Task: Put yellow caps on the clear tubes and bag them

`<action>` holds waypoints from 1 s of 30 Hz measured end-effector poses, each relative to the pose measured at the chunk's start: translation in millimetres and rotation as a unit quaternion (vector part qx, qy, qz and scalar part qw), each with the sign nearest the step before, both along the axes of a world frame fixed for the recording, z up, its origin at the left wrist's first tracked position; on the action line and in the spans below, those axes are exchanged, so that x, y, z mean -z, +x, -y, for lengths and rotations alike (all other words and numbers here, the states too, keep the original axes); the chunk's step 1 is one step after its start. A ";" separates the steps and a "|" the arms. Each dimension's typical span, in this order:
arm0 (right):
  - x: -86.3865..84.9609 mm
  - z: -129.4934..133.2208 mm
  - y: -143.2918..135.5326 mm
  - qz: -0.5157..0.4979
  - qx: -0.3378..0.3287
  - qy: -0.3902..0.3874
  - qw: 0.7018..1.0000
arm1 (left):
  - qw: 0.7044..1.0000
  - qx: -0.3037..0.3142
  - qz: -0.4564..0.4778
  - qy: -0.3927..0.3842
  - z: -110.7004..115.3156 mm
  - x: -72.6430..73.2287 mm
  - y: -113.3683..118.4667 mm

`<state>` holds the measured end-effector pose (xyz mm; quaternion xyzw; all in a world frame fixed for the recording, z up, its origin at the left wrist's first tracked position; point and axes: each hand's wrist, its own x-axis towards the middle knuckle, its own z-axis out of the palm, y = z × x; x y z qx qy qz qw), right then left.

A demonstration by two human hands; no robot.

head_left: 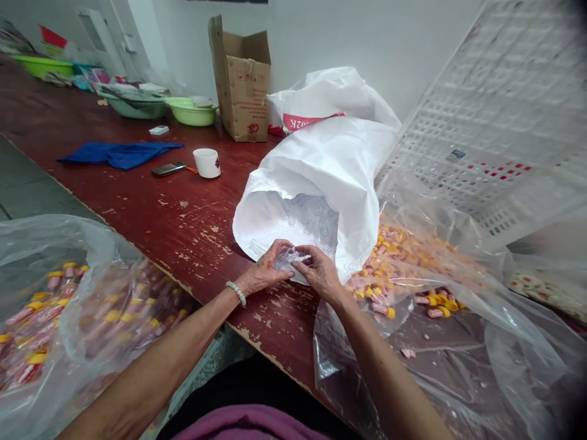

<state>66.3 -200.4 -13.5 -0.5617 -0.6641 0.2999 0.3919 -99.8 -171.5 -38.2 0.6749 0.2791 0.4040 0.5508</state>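
At the mouth of a large white sack (316, 146), my left hand (268, 269) and my right hand (320, 272) are close together, fingers curled around small clear plastic tubes (285, 259). A pale bead bracelet circles my left wrist. More clear tubes (307, 220) lie inside the open sack, just beyond my hands. To the right, a clear plastic bag (499, 342) holds many small pieces with yellow-orange caps (403, 256). Another clear bag (87, 256) at the lower left contains pink tubes with yellow caps (34, 305).
On the worn red table (183, 214) are a white cup (207, 163), a phone (169, 169) and a blue cloth (121, 154). Behind stand a cardboard box (247, 98) and green basins (191, 112). A white perforated crate (481, 122) leans at the right.
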 end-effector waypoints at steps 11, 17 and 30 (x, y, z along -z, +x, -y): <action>1.7 11.6 -9.5 0.250 0.036 0.011 0.967 | 0.998 -0.042 -0.037 0.013 -2.2 9.6 -3.1; -9.8 7.9 -7.3 0.363 0.097 -0.019 0.927 | 0.991 -0.085 -0.097 0.046 -0.5 15.3 1.6; 8.4 -6.6 -1.2 0.164 -0.055 0.085 0.981 | 0.978 -0.141 -0.140 0.062 10.0 6.2 8.8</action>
